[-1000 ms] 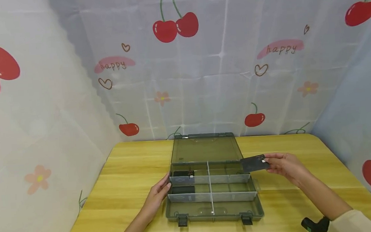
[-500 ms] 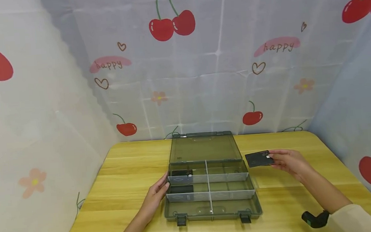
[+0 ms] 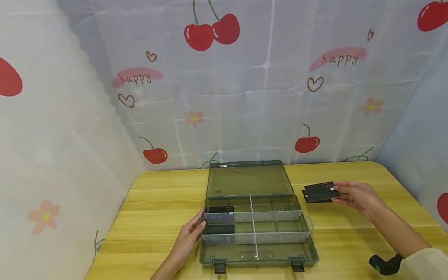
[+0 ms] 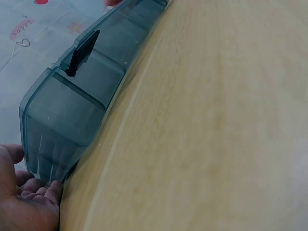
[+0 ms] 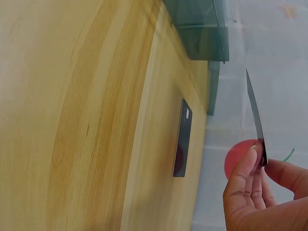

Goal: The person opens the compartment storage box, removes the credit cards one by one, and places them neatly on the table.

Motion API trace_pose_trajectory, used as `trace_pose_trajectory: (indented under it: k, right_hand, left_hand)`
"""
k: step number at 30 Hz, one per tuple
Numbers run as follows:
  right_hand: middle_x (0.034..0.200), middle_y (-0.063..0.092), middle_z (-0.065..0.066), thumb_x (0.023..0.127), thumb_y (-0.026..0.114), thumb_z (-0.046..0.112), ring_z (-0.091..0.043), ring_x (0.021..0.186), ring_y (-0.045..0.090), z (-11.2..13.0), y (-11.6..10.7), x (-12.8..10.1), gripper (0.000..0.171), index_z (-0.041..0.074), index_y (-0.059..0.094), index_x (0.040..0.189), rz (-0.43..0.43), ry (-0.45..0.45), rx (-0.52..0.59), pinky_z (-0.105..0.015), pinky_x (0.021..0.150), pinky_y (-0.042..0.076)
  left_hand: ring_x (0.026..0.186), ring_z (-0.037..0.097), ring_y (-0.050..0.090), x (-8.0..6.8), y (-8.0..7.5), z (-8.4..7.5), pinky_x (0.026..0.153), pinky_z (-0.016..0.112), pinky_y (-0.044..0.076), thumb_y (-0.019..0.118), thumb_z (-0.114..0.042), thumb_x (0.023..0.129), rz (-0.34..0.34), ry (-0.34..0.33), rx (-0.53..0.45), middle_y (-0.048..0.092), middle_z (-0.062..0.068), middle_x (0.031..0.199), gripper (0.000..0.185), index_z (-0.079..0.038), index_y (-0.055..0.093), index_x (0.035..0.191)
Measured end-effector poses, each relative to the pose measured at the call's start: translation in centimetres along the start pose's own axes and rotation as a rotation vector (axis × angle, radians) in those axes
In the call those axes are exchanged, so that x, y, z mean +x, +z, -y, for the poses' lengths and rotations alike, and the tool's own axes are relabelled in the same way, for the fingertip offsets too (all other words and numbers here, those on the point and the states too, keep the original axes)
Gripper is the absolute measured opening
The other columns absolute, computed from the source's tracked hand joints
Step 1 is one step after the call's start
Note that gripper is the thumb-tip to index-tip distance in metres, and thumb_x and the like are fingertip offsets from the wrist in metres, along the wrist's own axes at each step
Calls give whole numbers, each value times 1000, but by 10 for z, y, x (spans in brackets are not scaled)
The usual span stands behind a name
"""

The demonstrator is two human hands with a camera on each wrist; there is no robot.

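Note:
My right hand (image 3: 358, 198) pinches a black VIP card (image 3: 321, 191) by its right end, right of the storage box. Below it another black card (image 5: 183, 139) lies on the table, apart from the held one in the right wrist view; the held card partly covers it in the head view. The transparent grey-green storage box (image 3: 260, 263) stands with its lid (image 3: 249, 179) laid back. Black cards sit in its back left compartment (image 3: 221, 210) and middle left compartment (image 3: 220, 229). My left hand (image 3: 188, 238) holds the box's left side, thumb at the rim and fingers curled low against it.
Wood-patterned table (image 3: 165, 192) under everything, with cherry-printed curtains (image 3: 224, 92) close behind and on both sides. Two dark latches (image 3: 220, 268) hang from the box's front. A black angled object (image 3: 385, 265) is by the right sleeve.
My right hand has moved right, away from the box, with the held card. The second card beneath has come into sight. My left hand has stayed on the box.

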State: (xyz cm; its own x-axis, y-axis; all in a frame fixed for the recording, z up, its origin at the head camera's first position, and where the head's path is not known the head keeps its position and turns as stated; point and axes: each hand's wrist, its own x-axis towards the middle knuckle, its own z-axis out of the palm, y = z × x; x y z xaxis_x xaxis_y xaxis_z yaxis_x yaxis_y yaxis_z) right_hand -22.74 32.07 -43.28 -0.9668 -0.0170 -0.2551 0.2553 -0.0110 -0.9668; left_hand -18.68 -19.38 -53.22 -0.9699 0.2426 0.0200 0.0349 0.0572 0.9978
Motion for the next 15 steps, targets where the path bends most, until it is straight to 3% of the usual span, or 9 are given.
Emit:
trace_pose_trajectory:
  k: [9,15]
  right_hand:
    - [87,66,4,92,61,13,-16,79,67,-3,-15,8,18,9,69,108,-39,15,-2,-31,75,56]
    - [85,67,3,93,60,10,-16,76,67,-3,-24,14,14,13,73,97,-42,-3,12,-29,73,56]
  left_hand:
    - [138,21,26,0,-1,1,108,45,27,48,-30,99,7,5,4,23,3,153,53,-18,32,148]
    - [138,21,26,0,-1,1,108,44,27,48,-30,99,13,-1,0,23,3,153,53,-18,31,148]
